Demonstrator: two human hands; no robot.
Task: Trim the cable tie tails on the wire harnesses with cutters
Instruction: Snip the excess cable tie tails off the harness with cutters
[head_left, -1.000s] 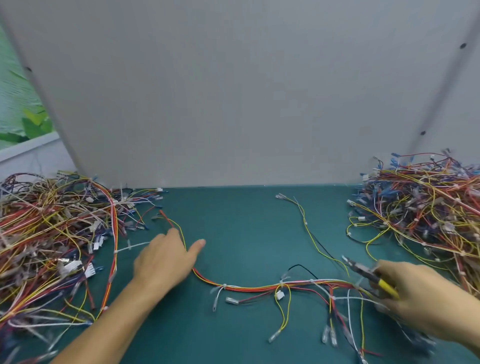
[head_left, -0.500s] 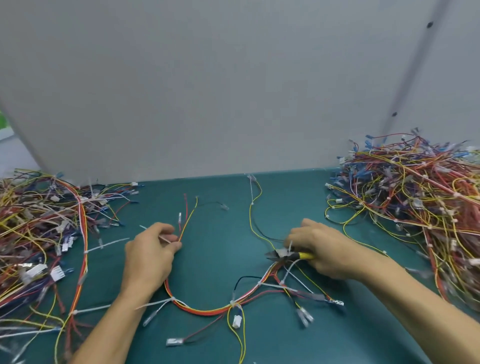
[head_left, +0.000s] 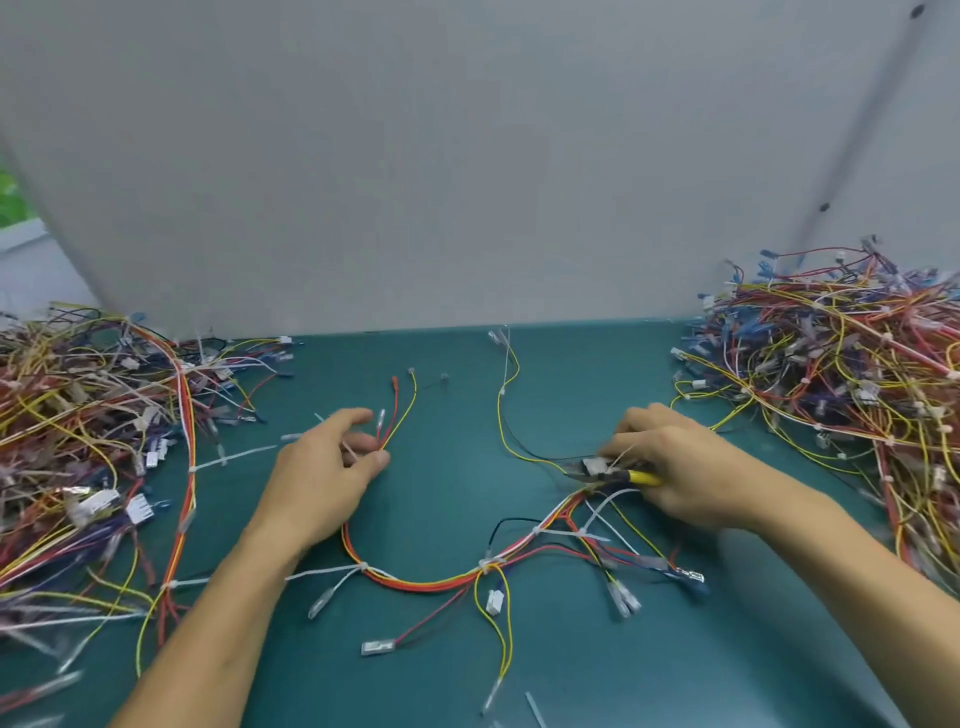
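Red-orange-yellow harness (head_left: 415, 581) lay U-looped on tabletop (head_left: 447, 493), white cable ties (head_left: 358, 566) long-tailed; left hand (head_left: 322, 483) grip pinched harness end; right hand (head_left: 685, 467) grip closed round yellow-handled cutters (head_left: 641, 477).

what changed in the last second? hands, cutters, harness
The left hand went from lying flat on the harness to pinching its left end. The right hand carried the cutters leftward from beside the right pile onto the harness's right branch. The harness now bows in a U. Left pile and right pile unmoved; cutters still gripped.
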